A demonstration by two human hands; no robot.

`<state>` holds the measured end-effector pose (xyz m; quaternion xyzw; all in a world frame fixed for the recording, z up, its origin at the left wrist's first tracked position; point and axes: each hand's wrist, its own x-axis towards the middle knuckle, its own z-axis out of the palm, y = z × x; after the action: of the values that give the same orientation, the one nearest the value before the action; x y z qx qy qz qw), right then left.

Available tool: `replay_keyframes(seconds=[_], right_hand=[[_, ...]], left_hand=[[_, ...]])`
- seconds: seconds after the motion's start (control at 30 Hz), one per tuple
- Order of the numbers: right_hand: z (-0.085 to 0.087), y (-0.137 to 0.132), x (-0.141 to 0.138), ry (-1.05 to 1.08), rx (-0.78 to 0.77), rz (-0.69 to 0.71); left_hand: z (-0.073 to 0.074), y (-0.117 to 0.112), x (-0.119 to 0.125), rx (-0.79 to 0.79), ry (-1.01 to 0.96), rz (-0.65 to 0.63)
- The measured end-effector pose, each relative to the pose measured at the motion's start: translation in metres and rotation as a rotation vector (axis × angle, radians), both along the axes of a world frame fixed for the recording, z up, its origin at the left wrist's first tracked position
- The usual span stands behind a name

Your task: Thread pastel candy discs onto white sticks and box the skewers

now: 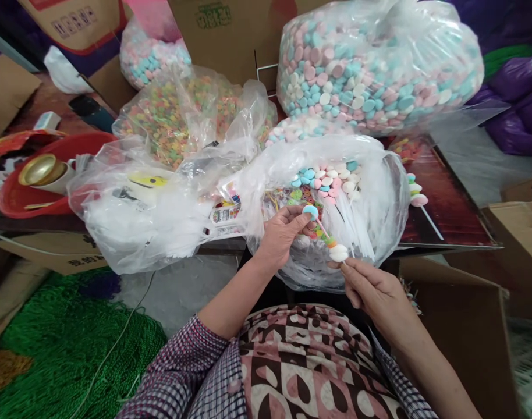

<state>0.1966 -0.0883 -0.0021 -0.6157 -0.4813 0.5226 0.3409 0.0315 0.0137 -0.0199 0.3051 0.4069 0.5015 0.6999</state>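
Observation:
My left hand (280,233) pinches a round blue marshmallow (310,212) at the upper end of a thin stick. Lower on that stick sit an orange-and-green gummy (330,241) and white marshmallows (338,252). Just below them, the fingers of my right hand (371,285) are closed on the stick. Both hands are over an open clear plastic bag (390,203) holding pink, white and blue marshmallows (329,179), coloured gummies (296,195) and a bundle of white sticks (355,227).
A big bag of marshmallows (379,75) and a bag of gummies (178,122) stand behind. At right, a candy skewer (418,199) lies on the dark red table (453,215). A red basin (19,198) is at left; an open cardboard box (458,326) stands lower right.

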Motion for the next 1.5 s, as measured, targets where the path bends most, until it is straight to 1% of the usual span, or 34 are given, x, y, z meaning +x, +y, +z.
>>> replay_keyframes(seconds=[0.1,0.2,0.3,0.4,0.6,0.77,0.9,0.97,1.07,1.17,1.23,1.3,1.37,1.43,1.47,1.5], right_hand=[[0.001,0.004,0.0,-0.05,0.004,0.026],[0.001,0.006,0.002,-0.077,-0.013,0.041],[0.001,0.006,0.005,-0.091,-0.033,0.044],[0.002,0.005,0.007,-0.064,-0.053,0.022],[0.007,0.005,0.004,0.002,-0.081,-0.034],[0.013,0.005,0.0,0.027,-0.101,-0.065],[0.014,0.003,-0.005,0.034,-0.092,-0.071],[0.011,0.005,-0.007,0.04,-0.069,-0.08],[0.001,0.011,-0.01,0.021,-0.003,-0.073],[-0.013,0.019,-0.012,0.027,0.026,-0.062],[-0.018,0.022,-0.011,0.077,0.01,-0.093],[-0.018,0.023,-0.008,0.152,-0.004,-0.171],[-0.013,0.023,-0.004,0.226,0.006,-0.27],[-0.006,0.024,0.0,0.27,0.028,-0.346],[-0.003,0.024,0.001,0.281,0.036,-0.366],[0.0,0.024,0.002,0.289,0.041,-0.377]], left_hand=[[0.003,-0.001,0.002,0.01,0.001,0.004],[0.002,-0.001,0.002,0.051,0.072,0.004],[-0.003,-0.002,0.001,0.147,0.131,0.016],[-0.008,-0.003,0.0,0.247,0.183,0.001],[-0.006,-0.01,-0.002,0.365,0.416,0.002],[-0.005,-0.014,-0.004,0.506,0.666,0.009],[-0.007,-0.018,0.0,0.539,0.734,0.006],[-0.008,-0.021,0.004,0.561,0.744,-0.016],[-0.01,-0.027,0.01,0.614,0.758,-0.087],[-0.011,-0.031,0.012,0.586,0.703,-0.135],[-0.011,-0.03,0.01,0.541,0.583,-0.156],[-0.007,-0.026,0.004,0.499,0.464,-0.154],[-0.002,-0.018,-0.005,0.461,0.448,-0.083],[0.005,-0.006,-0.014,0.475,0.584,0.023],[0.007,0.0,-0.018,0.522,0.705,0.044],[0.009,0.007,-0.021,0.585,0.845,0.019]])
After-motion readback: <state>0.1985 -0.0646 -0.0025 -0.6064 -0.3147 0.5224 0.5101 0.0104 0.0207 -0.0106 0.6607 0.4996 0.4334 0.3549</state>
